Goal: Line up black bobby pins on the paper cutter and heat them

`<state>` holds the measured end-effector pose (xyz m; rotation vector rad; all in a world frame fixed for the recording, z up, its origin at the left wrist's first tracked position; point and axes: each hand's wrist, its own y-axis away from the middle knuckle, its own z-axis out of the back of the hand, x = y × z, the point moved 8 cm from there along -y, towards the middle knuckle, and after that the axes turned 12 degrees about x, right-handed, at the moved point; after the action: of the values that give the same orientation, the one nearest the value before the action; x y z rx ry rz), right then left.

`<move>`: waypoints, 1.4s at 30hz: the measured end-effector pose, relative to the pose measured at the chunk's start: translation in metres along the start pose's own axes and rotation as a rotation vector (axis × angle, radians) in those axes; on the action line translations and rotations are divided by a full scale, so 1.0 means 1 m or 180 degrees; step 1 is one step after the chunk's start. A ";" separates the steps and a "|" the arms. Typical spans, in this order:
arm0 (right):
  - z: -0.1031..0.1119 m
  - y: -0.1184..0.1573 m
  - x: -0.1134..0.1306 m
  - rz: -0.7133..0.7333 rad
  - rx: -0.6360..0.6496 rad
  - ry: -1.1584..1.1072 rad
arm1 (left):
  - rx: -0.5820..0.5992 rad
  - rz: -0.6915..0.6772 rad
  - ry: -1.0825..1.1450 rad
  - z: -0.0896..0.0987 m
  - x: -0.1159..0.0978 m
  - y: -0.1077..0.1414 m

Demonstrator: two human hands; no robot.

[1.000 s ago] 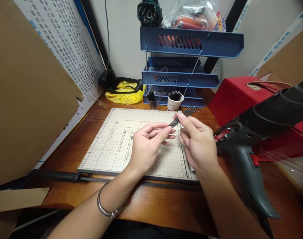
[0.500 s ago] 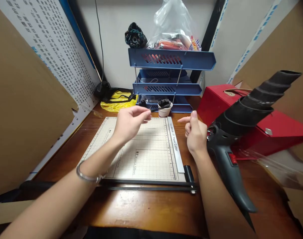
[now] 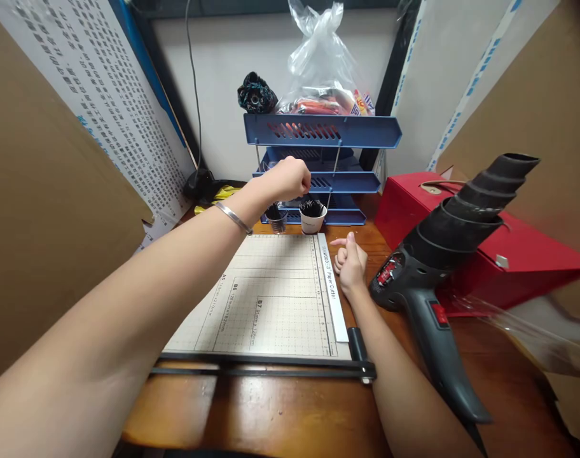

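My left hand [image 3: 292, 179] reaches over the far edge of the paper cutter [image 3: 290, 318]. It is closed with its fingers bent down, and whatever they hold is hidden. Just below it stand a white paper cup [image 3: 313, 222] packed with thin black pieces and a clear plastic cup [image 3: 277, 224] of dark pieces. My right hand [image 3: 351, 262] rests beside the cutter's white ruler strip [image 3: 335, 296]. Its index finger points left, the thumb is raised and apart, and the other fingers curl in. No object shows in it.
A heat gun [image 3: 428, 305] with a stepped black nozzle lies at the right against a red box [image 3: 533, 254]. Blue stacked trays [image 3: 318, 130] carry a clear plastic bag [image 3: 318, 70] at the back. Cardboard panels [image 3: 46, 210] wall both sides.
My left hand has moved forward and right, from above the cutter to over the cups. The thin black piece at its fingertips no longer shows. My right hand keeps its pose; the view has shifted.
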<state>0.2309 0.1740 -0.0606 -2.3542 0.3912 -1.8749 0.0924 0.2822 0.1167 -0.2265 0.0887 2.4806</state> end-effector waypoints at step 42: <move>-0.008 -0.011 -0.004 -0.0028 0.0164 -0.0503 | -0.0317 -0.0297 -0.0453 -0.006 -0.009 -0.019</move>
<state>0.2235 0.1863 -0.0602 -2.4512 0.3132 -1.6660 0.1118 0.2918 0.1120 -0.0930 -0.1030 2.4024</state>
